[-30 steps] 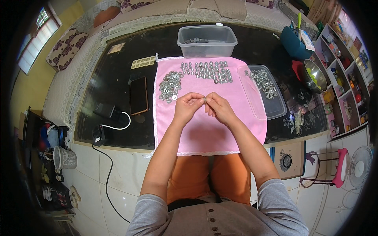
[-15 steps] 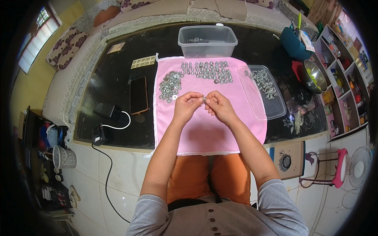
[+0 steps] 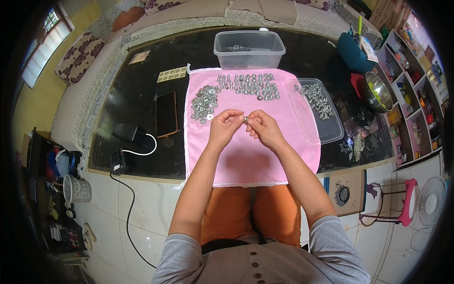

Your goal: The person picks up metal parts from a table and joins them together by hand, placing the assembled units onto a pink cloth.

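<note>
Counting clock directions from the hands, with twelve o'clock pointing away from the body. Nearest, at six o'clock, orange trousers and a grey-brown shirt with dark buttons.

Then, above a square pink cloth with white edging, holding one small silver metal piece between the fingertips of the left hand and of the right hand, with thumbs and forefingers pinched narrowly and both hands close together. Cannot tell the exact shape of this piece, because of the covering fingers.

Close by, at ten o'clock, on the cloth, a loose heap of flat, round, silver washers. At twelve o'clock, also on the cloth, many small silver cone-like metal parts, arranged upright in rows. Toward three o'clock, a shallow transparent plastic tray, partly over the cloth and partly over the glossy black desk, with a pile of silver screws inside.

Farther, at nine o'clock, a dark rectangular phone with brown edge, lying flat on the desk. At twelve o'clock, behind the rows, a deep clear plastic box containing dark pieces. At two o'clock, a teal holder. Farthest, at twelve o'clock, a pale patterned sofa.
</note>
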Available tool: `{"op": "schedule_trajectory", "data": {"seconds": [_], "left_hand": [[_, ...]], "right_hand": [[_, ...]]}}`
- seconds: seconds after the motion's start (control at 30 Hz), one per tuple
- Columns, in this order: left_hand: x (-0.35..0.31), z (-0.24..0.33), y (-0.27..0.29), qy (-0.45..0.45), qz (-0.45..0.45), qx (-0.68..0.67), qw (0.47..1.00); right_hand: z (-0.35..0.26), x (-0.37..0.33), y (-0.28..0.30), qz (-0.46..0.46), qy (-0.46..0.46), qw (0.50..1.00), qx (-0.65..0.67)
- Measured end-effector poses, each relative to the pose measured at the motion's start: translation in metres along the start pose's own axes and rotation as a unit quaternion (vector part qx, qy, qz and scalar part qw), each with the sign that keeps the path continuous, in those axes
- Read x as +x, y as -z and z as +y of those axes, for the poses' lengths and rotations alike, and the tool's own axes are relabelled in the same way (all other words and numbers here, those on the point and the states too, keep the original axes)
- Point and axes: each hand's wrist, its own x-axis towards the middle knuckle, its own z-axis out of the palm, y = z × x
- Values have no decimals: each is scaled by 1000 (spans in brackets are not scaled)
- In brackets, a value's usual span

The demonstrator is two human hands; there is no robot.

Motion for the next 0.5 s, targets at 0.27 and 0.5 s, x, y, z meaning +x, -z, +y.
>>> {"op": "schedule_trajectory", "data": {"seconds": [0.27, 0.5], "left_hand": [[-2, 1, -2, -34, -14, 44, 998], [-1, -2, -1, -103, -27, 90, 990]], "right_hand": [[1, 0, 0, 1, 11, 1000, -3], [3, 1, -1, -4, 15, 1000, 7]]}}
